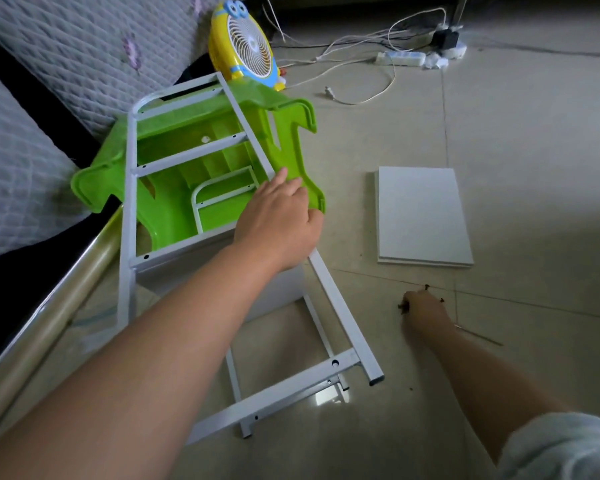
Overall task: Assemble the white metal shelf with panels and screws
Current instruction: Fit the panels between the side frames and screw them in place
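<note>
A white metal ladder-shaped shelf frame [127, 216] lies tilted over an overturned green plastic stool [187, 161]. A white panel sits fitted in the frame's middle, partly hidden by my left arm. My left hand [278, 220] rests on the frame's right rail, fingers curled over it. Two stacked white panels [423, 216] lie flat on the floor to the right. Down on the tiles, my right hand [425, 311] curls round small dark screws [403, 306] from a scattered cluster. A thin metal tool [478, 336] lies just right of that hand.
A quilted mattress [66, 57] and a shiny bed rail [45, 327] fill the left side. A yellow cartoon desk fan [245, 46] stands behind the stool. White cables and a power strip [400, 58] sprawl across the far floor.
</note>
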A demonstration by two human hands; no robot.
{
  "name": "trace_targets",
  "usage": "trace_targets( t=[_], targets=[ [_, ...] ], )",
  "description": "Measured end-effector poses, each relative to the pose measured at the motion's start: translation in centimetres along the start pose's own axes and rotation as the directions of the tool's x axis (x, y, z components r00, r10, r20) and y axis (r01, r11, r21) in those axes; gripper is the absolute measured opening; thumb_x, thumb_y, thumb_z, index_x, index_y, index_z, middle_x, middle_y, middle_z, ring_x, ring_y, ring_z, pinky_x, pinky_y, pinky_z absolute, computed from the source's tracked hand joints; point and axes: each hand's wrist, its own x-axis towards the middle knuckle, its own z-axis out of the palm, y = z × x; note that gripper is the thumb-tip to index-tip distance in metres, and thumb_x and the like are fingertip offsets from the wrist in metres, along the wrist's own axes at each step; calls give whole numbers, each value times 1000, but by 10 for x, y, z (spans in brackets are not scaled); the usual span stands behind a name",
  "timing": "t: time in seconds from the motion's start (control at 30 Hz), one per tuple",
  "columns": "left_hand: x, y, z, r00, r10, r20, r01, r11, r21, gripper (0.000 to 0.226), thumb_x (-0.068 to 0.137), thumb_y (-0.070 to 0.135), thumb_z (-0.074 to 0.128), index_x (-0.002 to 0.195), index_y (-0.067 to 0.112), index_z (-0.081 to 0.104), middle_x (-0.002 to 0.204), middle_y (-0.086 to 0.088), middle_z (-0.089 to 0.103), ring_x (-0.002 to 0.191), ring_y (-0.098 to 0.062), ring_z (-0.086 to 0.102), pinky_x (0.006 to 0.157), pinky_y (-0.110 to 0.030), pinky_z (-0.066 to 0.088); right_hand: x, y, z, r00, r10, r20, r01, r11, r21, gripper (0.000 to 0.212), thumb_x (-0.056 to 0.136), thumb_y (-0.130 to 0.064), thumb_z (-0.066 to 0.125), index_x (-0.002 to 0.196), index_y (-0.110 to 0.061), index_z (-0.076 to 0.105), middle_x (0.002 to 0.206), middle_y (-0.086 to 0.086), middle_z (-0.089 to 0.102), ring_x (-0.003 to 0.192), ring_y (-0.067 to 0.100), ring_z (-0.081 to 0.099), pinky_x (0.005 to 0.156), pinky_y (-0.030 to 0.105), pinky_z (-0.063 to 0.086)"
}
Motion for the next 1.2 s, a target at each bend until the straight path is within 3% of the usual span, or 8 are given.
trace_targets(
  t=[0.23, 0.4, 0.57, 0.7, 0.8, 0.9, 1.0, 1.2],
  targets=[
    [0, 1, -3, 1000, 0, 18, -1, 1000, 10, 48, 99, 19, 29, 144, 1, 28, 155, -6, 17, 144, -17, 4, 114, -26, 3, 4, -11, -6, 999, -1, 39, 5, 995, -96, 30, 94, -6, 40, 121, -2, 54, 123, 14, 48, 115, 28, 51, 96, 32, 42],
    [0, 1, -2, 999, -8, 38, 8, 1000, 1, 48, 99, 20, 26, 143, 1, 28, 155, -6, 16, 144, -17, 3, 115, -28, 4, 0, -9, -5, 999, -43, 27, 46, 990, -130, 29, 93, -3, 40, 120, -3, 51, 124, 14, 44, 115, 28, 47, 94, 32, 42],
    [-2, 0, -1, 999, -7, 36, 7, 1000, -3, 49, 98, 21, 24, 143, 1, 29, 155, -6, 18, 144, -16, 3, 115, -28, 5, -2, -4, -8, 993, -1, 117, 18, 990, -138, 32, 93, -3, 43, 124, -3, 51, 128, 14, 50, 119, 26, 50, 98, 31, 41],
    [0, 2, -2, 1000, 3, 20, -3, 1000, 0, 48, 98, 17, 27, 144, 2, 26, 155, -6, 17, 144, -15, 3, 115, -27, 3, -1, -5, -14, 988, 24, 150, -2, 989, -145, 29, 89, -3, 51, 117, -3, 57, 125, 13, 54, 115, 26, 54, 94, 30, 45],
    [1, 2, -2, 1000, -3, 20, 3, 1000, -4, 48, 98, 18, 26, 144, 3, 25, 155, -5, 17, 144, -15, 3, 115, -27, 4, 1, -8, -19, 987, 42, 156, -21, 991, -134, 11, 88, -4, 53, 93, -1, 62, 120, 14, 59, 112, 26, 57, 91, 30, 46],
    [0, 2, -1, 1000, 0, 19, 0, 1000, -8, 48, 98, 18, 26, 144, 3, 26, 155, -4, 18, 144, -14, 3, 115, -27, 5, -4, -8, -16, 988, 58, 144, -44, 995, -94, 20, 89, -4, 49, 107, -4, 59, 120, 13, 58, 111, 25, 57, 90, 29, 46],
    [-1, 2, 0, 1000, 1, 9, -1, 1000, -11, 48, 99, 18, 26, 144, 4, 26, 155, -3, 18, 144, -14, 3, 115, -27, 5, -10, -6, -8, 994, 62, 87, -54, 995, -84, 23, 93, -1, 40, 108, -7, 55, 121, 13, 55, 110, 25, 56, 89, 29, 46],
    [-1, 2, -1, 1000, 14, 15, -14, 1000, -14, 47, 99, 18, 26, 144, 4, 29, 155, -4, 19, 144, -14, 2, 115, -28, 4, -4, -9, -5, 987, 132, 91, -131, 991, -21, 26, 93, -4, 43, 116, -4, 55, 124, 12, 56, 114, 23, 55, 94, 28, 44]
  ],
)
